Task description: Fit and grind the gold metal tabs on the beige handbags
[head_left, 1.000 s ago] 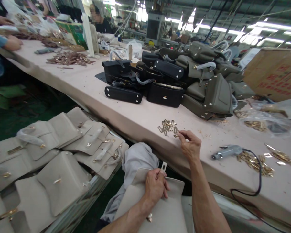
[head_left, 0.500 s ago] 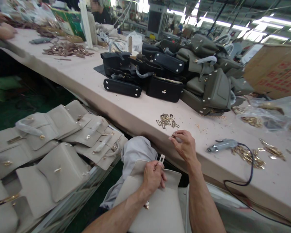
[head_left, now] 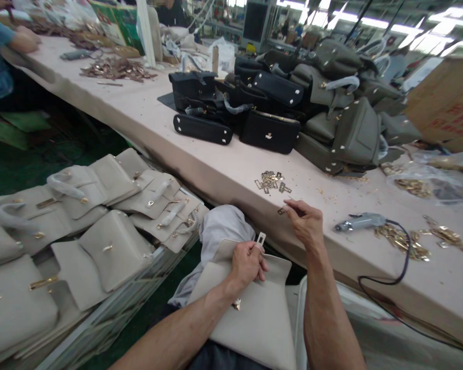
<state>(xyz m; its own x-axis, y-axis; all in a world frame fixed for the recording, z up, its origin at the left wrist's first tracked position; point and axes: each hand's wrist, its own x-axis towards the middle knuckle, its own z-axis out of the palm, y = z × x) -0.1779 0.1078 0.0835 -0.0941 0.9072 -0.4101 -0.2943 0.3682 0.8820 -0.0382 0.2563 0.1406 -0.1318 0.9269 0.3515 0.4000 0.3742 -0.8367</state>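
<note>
A beige handbag (head_left: 260, 318) lies across my lap, its flap towards the table and a small gold clasp (head_left: 236, 303) on its front. My left hand (head_left: 247, 263) is closed on the bag's pale strap tab (head_left: 261, 240), whose slotted end sticks up past the fingers. Over the table's front edge, my right hand (head_left: 305, 221) pinches a small metal plate (head_left: 281, 211) between thumb and fingertips. Just beyond it lies a loose pile of slotted metal plates (head_left: 269, 181).
Beige bags fill a crate (head_left: 111, 329) at my left. Black bags (head_left: 270, 131) and olive bags (head_left: 357, 136) are heaped on the table (head_left: 224, 169). A grey power screwdriver (head_left: 360, 222) with a cable lies at right beside gold fittings (head_left: 405, 241). Another person's arm (head_left: 25, 40) rests at far left.
My right hand has turned slightly, and the metal plate now shows clearly at its fingertips. My left hand keeps its hold on the strap tab. The view has shifted a little.
</note>
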